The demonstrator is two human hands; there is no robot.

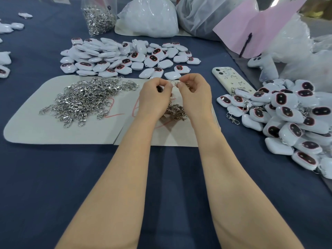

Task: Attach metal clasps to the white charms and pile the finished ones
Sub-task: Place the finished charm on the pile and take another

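Both hands are held over the white sheet (36,130) that lies on the blue desk (53,177). The left hand (154,94) and the right hand (195,92) meet at their tips. The left fingers (168,85) and the right fingers (181,84) are curled, and together they pinch a small metal ring (173,83) between them. Something dark shows inside the left hand; I cannot tell what it is.

At 9 o'clock from the hands, a big heap of clasps (84,101) lies on the sheet. A smaller heap of clasps (175,112) lies at 6 o'clock, just under the wrists. At 11 o'clock, beyond the sheet, the loose white charms (125,56) are spread on the desk. At 3 o'clock is the pile of finished charms (291,119), some with clasps hanging out. A phone (231,79) lies between this pile and the hands. A clear bag of clasps (98,18) stands far at 11 o'clock.
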